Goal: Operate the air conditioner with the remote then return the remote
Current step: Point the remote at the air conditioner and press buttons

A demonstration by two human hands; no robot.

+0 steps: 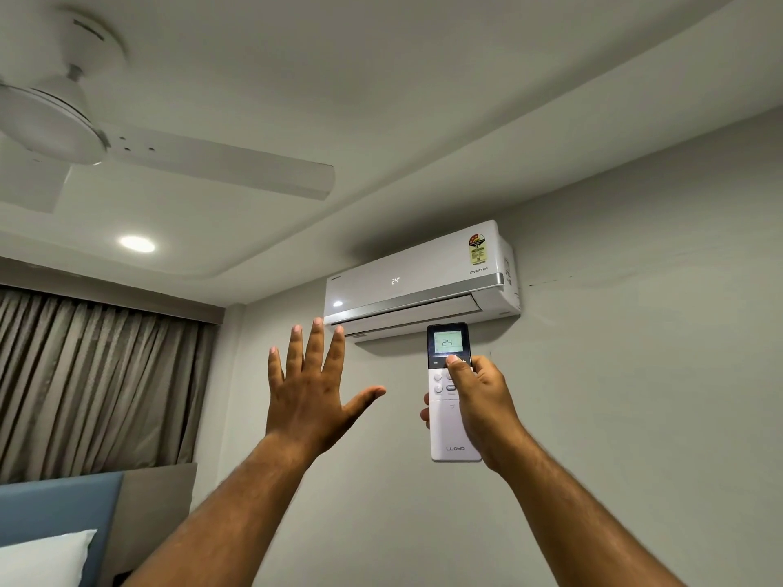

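White remote [450, 417] gripped upright by right hand [478, 396].

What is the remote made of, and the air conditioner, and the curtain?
The remote in the right hand looks like smooth white plastic with a glossy black top around its lit screen. The air conditioner seems to be shiny white plastic, since a light reflects off it, with a silvery strip that could be metal or painted plastic. The curtain looks like soft woven cloth hanging in folds.
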